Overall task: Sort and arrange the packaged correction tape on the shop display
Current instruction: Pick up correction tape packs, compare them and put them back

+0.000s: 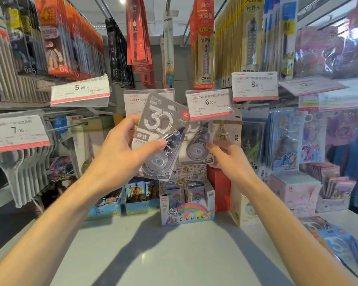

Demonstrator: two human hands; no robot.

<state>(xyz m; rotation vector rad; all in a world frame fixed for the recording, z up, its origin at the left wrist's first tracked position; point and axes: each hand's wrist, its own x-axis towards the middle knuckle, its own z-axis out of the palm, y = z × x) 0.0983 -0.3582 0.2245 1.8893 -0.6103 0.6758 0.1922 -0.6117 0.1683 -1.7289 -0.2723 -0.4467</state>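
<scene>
My left hand (124,151) grips a grey packaged correction tape (163,120) marked "30", tilted, with the thumb across its clear blister. Just to its right a second correction tape pack (197,147) hangs on the display under the 6.00 price tag (210,104). My right hand (227,159) pinches that hanging pack at its lower right edge. The top of the hanging pack is hidden behind the price tag and the pack I hold.
Pen refill packs (203,44) hang on hooks above. Price tags 5.00 (80,92), 7.90 (17,131) and 8.00 (255,85) jut forward. Card boxes (186,211) and a red box (219,188) stand on the grey shelf (163,254) below.
</scene>
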